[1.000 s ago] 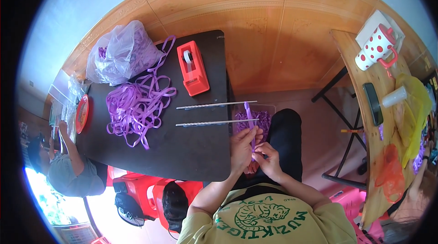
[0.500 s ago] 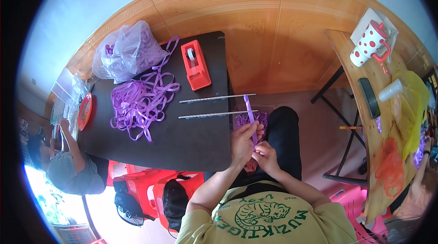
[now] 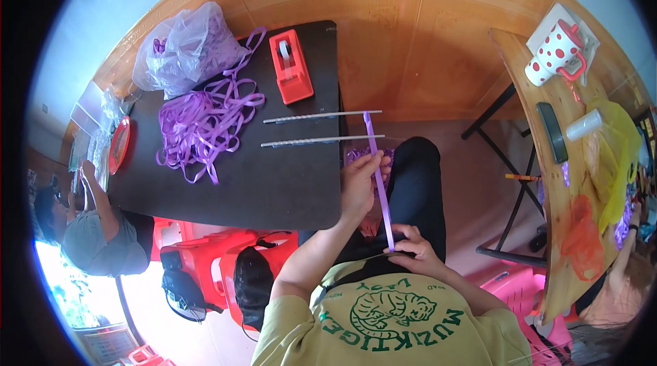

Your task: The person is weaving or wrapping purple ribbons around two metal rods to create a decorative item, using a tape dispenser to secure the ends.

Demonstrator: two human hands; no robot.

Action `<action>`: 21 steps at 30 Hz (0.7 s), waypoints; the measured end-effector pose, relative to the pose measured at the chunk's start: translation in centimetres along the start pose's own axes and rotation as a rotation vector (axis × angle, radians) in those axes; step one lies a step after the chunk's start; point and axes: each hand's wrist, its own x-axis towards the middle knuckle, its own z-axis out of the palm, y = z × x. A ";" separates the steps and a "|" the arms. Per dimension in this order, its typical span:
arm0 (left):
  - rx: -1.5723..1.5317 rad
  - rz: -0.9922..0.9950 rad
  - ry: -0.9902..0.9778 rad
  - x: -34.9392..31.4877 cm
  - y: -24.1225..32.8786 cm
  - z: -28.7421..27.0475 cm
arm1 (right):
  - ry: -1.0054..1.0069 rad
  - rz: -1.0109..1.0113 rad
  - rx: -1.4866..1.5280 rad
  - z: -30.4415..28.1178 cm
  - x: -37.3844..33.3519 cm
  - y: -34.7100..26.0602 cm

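A strip of purple ribbon (image 3: 383, 205) runs taut from the far one of two thin metal rods down toward my lap. The far rod (image 3: 315, 117) and the near rod (image 3: 315, 141) lie parallel, jutting past the right edge of the dark table (image 3: 274, 188). Just below the near rod, my left hand (image 3: 363, 178) pinches the ribbon about a third of the way along. Close to my shirt, my right hand (image 3: 416, 251) grips its lower end. More purple ribbon pieces show under the rods, mostly hidden behind my left hand.
Tangled purple ribbon (image 3: 202, 130), a stuffed plastic bag (image 3: 185, 48), a red tape dispenser (image 3: 291, 68) and a red plate (image 3: 120, 146) sit on the dark table. A wooden table (image 3: 510, 58) at right carries a dotted tumbler (image 3: 553, 55). People sit at far left and far right.
My right hand has slid down and toward me to the ribbon's lower end, so a longer straight length shows. My left hand still pinches the ribbon below the rods. The view has shifted slightly.
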 end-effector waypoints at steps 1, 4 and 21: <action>-0.002 -0.007 0.007 0.0 -0.1 -0.1 | 0.011 -0.014 -0.014 0.2 -0.4 -0.2; 0.037 0.066 -0.022 -0.1 -0.6 -0.2 | 0.109 0.013 -0.104 1.0 -1.7 0.1; 0.123 0.059 -0.035 -3.0 -0.2 0.1 | -0.016 0.094 0.034 1.1 -3.3 0.7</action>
